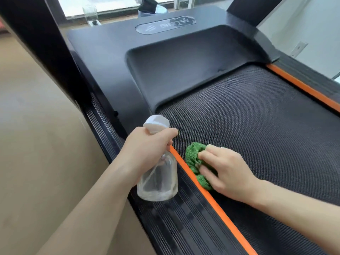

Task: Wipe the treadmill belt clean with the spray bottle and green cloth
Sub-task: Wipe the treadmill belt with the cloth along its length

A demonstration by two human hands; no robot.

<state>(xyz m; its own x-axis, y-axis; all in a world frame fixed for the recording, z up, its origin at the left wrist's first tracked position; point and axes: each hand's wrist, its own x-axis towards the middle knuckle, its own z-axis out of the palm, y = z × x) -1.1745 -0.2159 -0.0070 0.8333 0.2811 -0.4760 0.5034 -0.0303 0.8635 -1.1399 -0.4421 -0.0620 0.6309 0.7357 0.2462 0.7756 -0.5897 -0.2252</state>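
Observation:
The black textured treadmill belt [257, 126] runs from the motor cover toward me. My left hand [147, 150] grips the neck of a clear spray bottle [158, 183] with a white head; the bottle hangs over the left side rail, its nozzle turned toward the belt. My right hand [226, 172] holds a bunched green cloth [193, 157] and presses it on the belt, right beside the left orange strip [207, 196]. Part of the cloth is hidden under my fingers.
A black motor cover [165, 61] closes the belt's far end. Ribbed black side rails flank the belt, with a second orange strip [303, 87] on the right. A dark upright post [36, 34] rises at the left; beige floor [36, 144] lies beside it.

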